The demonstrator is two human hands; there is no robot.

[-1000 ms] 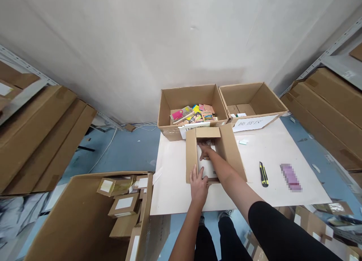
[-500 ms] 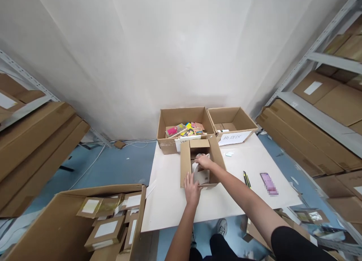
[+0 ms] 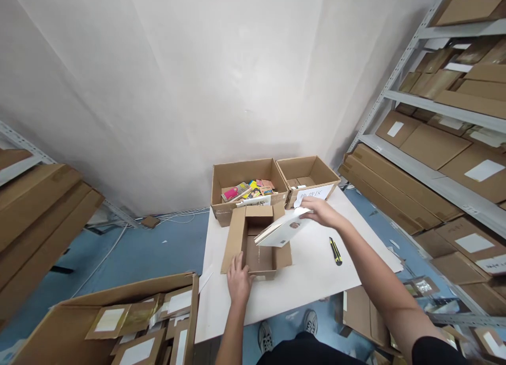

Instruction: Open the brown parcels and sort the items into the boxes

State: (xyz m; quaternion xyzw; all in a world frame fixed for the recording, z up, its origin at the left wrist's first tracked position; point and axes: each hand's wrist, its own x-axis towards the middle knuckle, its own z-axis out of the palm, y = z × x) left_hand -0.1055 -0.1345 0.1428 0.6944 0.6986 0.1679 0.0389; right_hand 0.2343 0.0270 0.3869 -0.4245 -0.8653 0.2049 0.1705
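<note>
An open cardboard box (image 3: pixel 234 233) stands on the white table, its flaps folded outward. My left hand (image 3: pixel 239 281) grips its near left corner, fingers over the flap and thumb by the near wall. Above the box's right side, my right hand (image 3: pixel 322 213) pinches a white book (image 3: pixel 282 232) by its upper right corner. The book hangs tilted, its page edges facing left and a small brown picture on its cover. Bare cardboard shows on the box's floor beneath it.
Behind stand a carton of colourful books (image 3: pixel 222 167) and a second carton (image 3: pixel 322 170) with a paper sign. A yellow-black box cutter (image 3: pixel 336 251) lies on the table (image 3: pixel 221 307). A large carton of parcels (image 3: pixel 55 323) is at lower left; loaded shelves (image 3: pixel 435 104) flank the right.
My right hand has lifted the white book out of the box, up and to the right. My left hand has moved onto the left flap. The phone no longer shows.
</note>
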